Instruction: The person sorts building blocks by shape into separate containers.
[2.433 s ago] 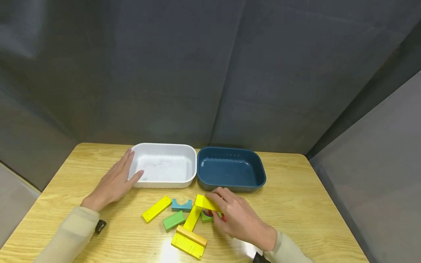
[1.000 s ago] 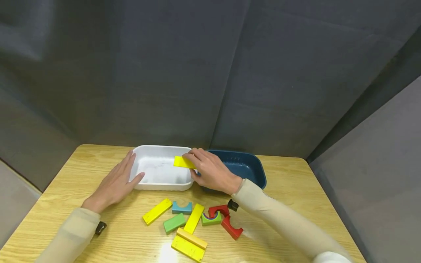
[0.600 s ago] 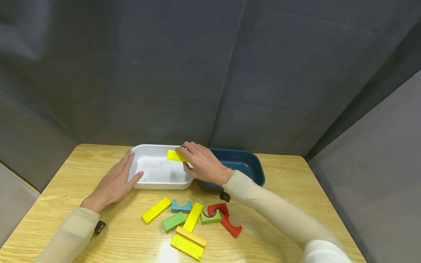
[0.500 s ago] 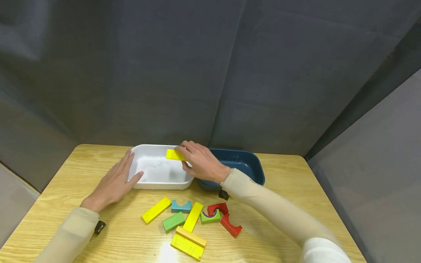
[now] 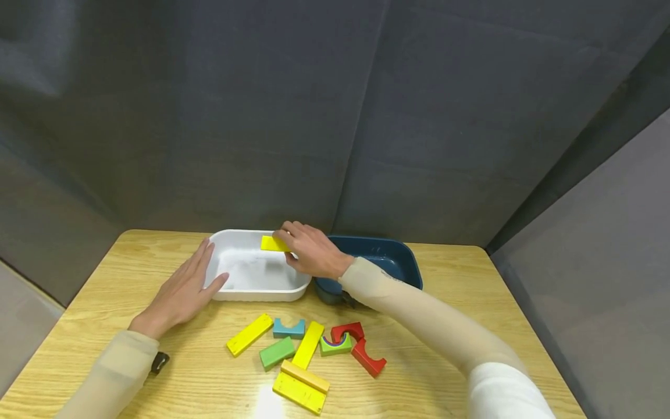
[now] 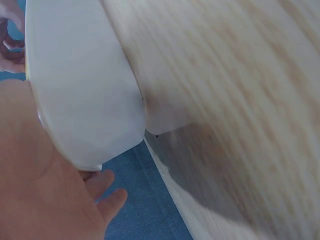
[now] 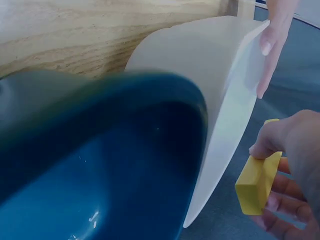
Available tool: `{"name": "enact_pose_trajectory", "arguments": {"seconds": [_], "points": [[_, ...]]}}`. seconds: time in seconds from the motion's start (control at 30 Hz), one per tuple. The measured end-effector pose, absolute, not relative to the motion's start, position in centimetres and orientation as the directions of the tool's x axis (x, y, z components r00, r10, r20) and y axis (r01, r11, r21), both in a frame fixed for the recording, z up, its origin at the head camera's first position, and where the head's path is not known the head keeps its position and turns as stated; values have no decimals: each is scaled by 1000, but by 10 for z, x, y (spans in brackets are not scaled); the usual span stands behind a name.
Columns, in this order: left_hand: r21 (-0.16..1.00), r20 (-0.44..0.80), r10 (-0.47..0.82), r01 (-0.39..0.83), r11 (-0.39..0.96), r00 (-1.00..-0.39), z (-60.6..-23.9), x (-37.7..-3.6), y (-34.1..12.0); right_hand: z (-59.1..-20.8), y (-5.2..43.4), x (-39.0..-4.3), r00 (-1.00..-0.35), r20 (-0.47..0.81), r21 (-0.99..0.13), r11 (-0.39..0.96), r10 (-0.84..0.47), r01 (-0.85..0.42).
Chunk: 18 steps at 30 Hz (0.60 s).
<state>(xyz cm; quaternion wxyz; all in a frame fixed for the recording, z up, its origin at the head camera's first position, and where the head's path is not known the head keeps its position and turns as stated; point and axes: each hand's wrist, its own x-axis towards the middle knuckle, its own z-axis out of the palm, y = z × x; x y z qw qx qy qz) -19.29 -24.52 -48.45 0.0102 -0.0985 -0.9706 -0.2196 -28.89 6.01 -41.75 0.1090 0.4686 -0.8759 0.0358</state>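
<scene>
My right hand pinches a yellow rectangular toy block above the right part of the white basin. In the right wrist view, thumb and fingers clasp the yellow block from opposite sides, and one end sticks out. My left hand rests along the left rim of the white basin, fingers straight and thumb spread over the near edge. The left wrist view has that palm against the basin's outer wall. A dark blue basin stands right beside the white one, partly hidden by my right forearm.
In front of the basins lie a long yellow block, a blue arch block, a green block, another yellow block, an orange-yellow strip over a yellow block, a green curved block and red arches.
My right hand has lifted the yellow block from the pile and carried it up and left over the white basin, lately drifting slightly farther. The left hand has stayed at the rim.
</scene>
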Motion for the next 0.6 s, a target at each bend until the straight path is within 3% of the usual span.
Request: {"name": "enact_pose_trajectory", "arguments": {"seconds": [0.6], "points": [[427, 75, 192, 205, 881, -979, -485, -190, -246, -429, 54, -305, -561, 188, 1, 571, -806, -821]]}}
